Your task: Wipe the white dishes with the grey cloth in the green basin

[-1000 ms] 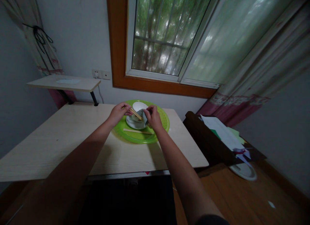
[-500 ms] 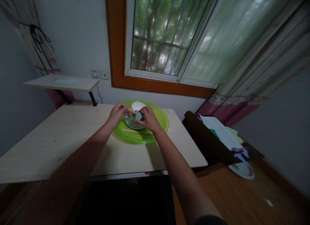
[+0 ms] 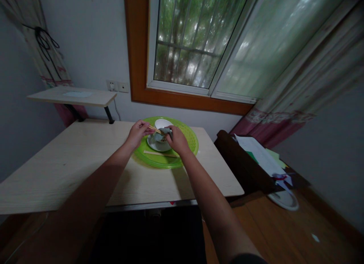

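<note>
My left hand (image 3: 138,132) is closed on light wooden chopsticks (image 3: 154,128), which point to the right; whether there is one stick or two is hard to make out. My right hand (image 3: 176,138) is closed on a grey cloth (image 3: 165,131), pressed against the far end of the chopsticks. Below the hands is a plate (image 3: 155,145) with a pattern, partly hidden by the cloth. A white bowl (image 3: 163,122) stands just behind. Another light wooden chopstick (image 3: 159,154) lies in front of the plate. All of these rest on a round green basket lid or tray (image 3: 191,137).
The light wooden table (image 3: 93,154) carries the tray near its back edge. A small raised shelf (image 3: 71,96) stands at the back left. To the right, papers (image 3: 256,152) lie on dark furniture. A window (image 3: 193,40) and curtains are behind.
My right hand has turned and its fingers have folded the grey cloth over the chopsticks' end. The cloth now lies flatter and more bunched. My left hand has barely moved.
</note>
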`<state>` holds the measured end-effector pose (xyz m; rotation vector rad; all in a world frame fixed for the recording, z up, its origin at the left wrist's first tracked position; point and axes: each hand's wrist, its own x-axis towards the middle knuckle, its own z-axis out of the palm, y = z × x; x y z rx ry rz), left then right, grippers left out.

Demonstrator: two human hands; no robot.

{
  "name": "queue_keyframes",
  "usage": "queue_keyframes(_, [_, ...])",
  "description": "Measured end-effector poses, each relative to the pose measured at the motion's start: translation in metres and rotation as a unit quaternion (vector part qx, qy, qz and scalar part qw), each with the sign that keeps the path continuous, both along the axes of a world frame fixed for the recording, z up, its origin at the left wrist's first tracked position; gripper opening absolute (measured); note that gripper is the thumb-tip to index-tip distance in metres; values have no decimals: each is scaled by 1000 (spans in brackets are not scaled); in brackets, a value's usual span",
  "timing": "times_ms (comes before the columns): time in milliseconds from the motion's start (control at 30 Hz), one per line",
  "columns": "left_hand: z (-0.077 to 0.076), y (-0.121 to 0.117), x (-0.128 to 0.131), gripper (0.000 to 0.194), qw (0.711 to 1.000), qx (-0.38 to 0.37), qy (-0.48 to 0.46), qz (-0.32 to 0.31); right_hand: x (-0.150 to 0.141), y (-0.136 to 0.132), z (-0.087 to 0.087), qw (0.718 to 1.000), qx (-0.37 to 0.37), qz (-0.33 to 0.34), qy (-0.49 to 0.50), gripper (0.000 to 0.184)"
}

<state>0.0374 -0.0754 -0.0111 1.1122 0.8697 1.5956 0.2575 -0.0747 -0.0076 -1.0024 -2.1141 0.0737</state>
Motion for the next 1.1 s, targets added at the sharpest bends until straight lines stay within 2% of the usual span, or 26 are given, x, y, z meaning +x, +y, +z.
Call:
queue_keyframes(167, [3, -5, 2, 28, 999, -5, 33, -10, 3, 6, -2, 999, 24, -22, 40, 22])
queue_keyframes(400, [5, -9, 5, 26, 998, -3, 65, -21, 2, 6, 0, 994, 24, -47, 93, 19])
queue_keyframes(567, [5, -11, 4, 27, 997, -2, 76, -33, 4, 4, 3, 985, 47, -85, 144, 24])
queue_keyframes(733, [5, -11, 5, 25, 995, -5, 86, -53, 3, 1, 3, 979, 2, -109, 174, 31])
queue_keyframes(833, [5, -10, 5, 28, 994, -8, 88, -67, 1, -5, 5, 987, -10, -38, 157, 32])
queue_keyframes(967, [4, -10, 4, 31, 993, 2, 90, -77, -2, -13, 9, 983, -36, 145, 103, 32])
queue_keyframes(1033, [4, -11, 4, 32, 993, 2, 92, -78, -3, -14, 10, 979, -51, 173, 96, 36])
queue_keyframes(1100, [4, -11, 4, 33, 992, -1, 92, -88, -3, -13, 8, 980, -60, 159, 107, 36])
